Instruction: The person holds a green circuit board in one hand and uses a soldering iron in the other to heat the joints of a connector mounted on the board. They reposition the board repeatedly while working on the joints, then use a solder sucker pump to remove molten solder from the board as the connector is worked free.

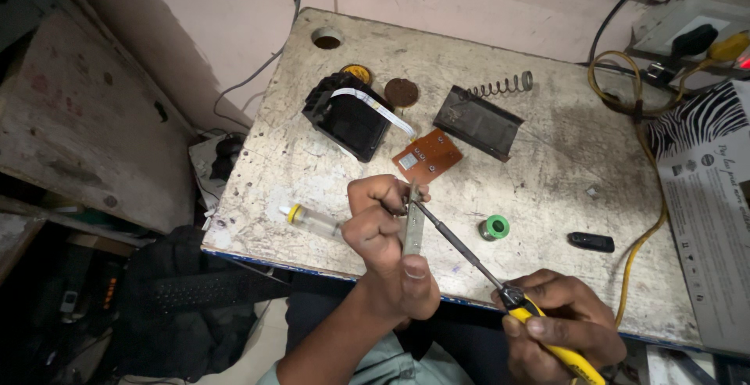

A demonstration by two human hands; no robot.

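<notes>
While the left hand (388,232) grips a metal strip (413,229), the right hand (558,326) holds a screwdriver (469,252)

The screwdriver (500,283) has a yellow handle and a grey shaft. The solder spool (494,227) is green. The circuit board (427,156) is orange-brown. The desk (547,189) is dirty white. A box (703,123) has black-and-white zebra stripes.

Soft, even light is falling from above on the pale table (547,166), casting only faint shadows. The left side is sinking into darkness, and the edges are bending slightly outward.
</notes>
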